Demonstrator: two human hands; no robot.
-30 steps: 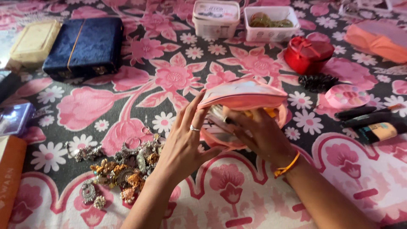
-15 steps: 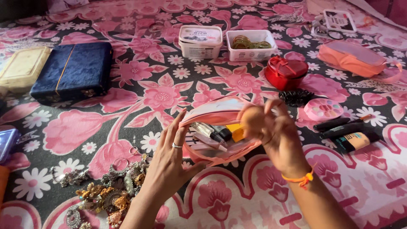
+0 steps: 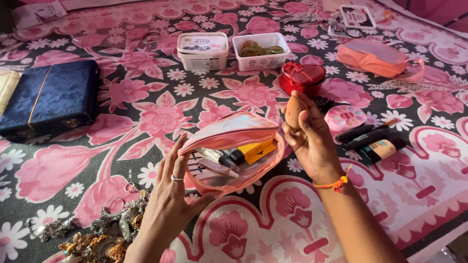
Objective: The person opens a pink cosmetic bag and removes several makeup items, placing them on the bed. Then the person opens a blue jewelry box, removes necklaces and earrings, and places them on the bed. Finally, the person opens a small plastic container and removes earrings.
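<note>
- Far left of the frame, a dark blue velvet box [image 3: 48, 100] lies flat on the pink floral bedspread [image 3: 146, 63], well apart from both hands
- Lower left, a heap of metal jewellery [image 3: 100, 234] sits just beside the left wrist
- The left hand [image 3: 170, 204], ring on one finger, has its grip spread wide, fingertips on the raised flap of the pink pouch [image 3: 234, 146], holding it open
- Centre, the pouch lies on the bedspread, mouth upward, with small tubes and a yellow item inside; it sits between the two hands
- Upper centre, a lidded white tub [image 3: 202, 50] and an open white tub of bangles [image 3: 261, 50] stand side by side
- The right hand [image 3: 312, 143] has its grip closed on a peach makeup sponge [image 3: 294, 110], held upright, pointed end up, just right of and above the pouch's mouth; this hand is the nearer one to the sponge, the pouch opening lying down and left of it
- Behind the sponge, a red heart box [image 3: 302, 77]
- Right, an eyeshadow palette [image 3: 345, 118] and dark tubes [image 3: 365, 136]
</note>
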